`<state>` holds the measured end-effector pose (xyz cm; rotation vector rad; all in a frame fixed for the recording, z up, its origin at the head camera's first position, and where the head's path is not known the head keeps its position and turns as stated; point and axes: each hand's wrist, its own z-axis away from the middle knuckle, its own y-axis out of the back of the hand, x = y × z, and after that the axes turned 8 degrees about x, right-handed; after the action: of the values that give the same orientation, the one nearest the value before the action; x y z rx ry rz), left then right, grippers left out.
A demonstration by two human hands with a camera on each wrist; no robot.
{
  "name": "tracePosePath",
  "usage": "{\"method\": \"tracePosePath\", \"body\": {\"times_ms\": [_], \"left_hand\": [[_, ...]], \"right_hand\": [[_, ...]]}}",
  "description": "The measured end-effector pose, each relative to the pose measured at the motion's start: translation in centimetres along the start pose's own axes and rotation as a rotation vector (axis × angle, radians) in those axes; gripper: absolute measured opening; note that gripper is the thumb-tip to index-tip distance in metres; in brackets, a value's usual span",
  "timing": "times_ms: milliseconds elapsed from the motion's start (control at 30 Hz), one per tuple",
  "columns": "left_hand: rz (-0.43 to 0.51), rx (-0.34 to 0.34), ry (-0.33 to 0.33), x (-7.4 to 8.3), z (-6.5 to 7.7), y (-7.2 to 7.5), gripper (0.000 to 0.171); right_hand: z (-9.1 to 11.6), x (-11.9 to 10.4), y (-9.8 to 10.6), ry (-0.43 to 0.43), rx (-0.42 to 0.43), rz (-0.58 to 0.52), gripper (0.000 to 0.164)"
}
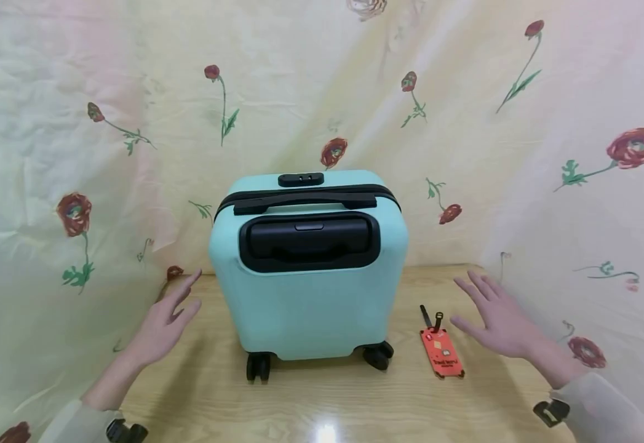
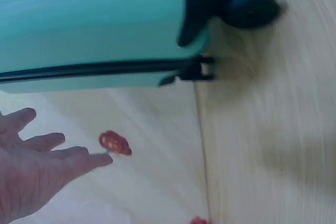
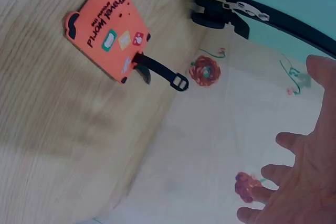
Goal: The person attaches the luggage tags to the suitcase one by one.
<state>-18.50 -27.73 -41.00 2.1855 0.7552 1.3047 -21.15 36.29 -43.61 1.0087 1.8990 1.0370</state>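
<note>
A mint-green suitcase [image 1: 313,314] stands upright on its black wheels in the middle of the table. It has a black carry handle and a recessed black pull handle. To its right lies an orange luggage tag [image 1: 441,352] with a black buckle strap, marked "Travel World" in the right wrist view. My left hand [image 1: 165,323] hovers left of the suitcase, fingers spread, holding nothing. On the other side my right hand [image 1: 496,317] is in the air just right of the tag, fingers extended and touching nothing. Both hands are apart from the suitcase.
The wooden table [image 1: 316,400] carries the suitcase and the tag. Behind and at both sides hangs a pale cloth [image 1: 277,86] printed with red flowers. A combination lock [image 1: 301,179] sits on the suitcase's top.
</note>
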Motion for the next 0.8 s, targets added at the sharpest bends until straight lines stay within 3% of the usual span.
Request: {"method": "tracePosePath", "body": {"times_ms": [233, 367, 467, 600, 800], "left_hand": [[0.255, 0.124, -0.037, 2.3, -2.8, -0.5, 0.051], [0.367, 0.203, -0.082, 4.2, -4.5, 0.1, 0.053], [0.359, 0.25, -0.104, 5.9, -5.6, 1.1, 0.056], [0.316, 0.249, -0.115, 8.0, -6.9, 2.1, 0.062], [0.247, 0.231, -0.12, 9.3, -7.9, 2.1, 0.062]], "right_hand": [[0.5, -0.2, -0.8, -0.024, -0.034, -0.012, 0.082], [0.6, -0.4, -1.6, -0.024, -0.04, -0.022, 0.08], [0.8, -0.8, -2.6, -0.027, -0.05, -0.022, 0.079], [1.2, -1.1, -3.9, -0.062, -0.072, -0.037, 0.078], [2.1, -1.6, -4.9, -0.075, -0.084, -0.069, 0.072]]}}
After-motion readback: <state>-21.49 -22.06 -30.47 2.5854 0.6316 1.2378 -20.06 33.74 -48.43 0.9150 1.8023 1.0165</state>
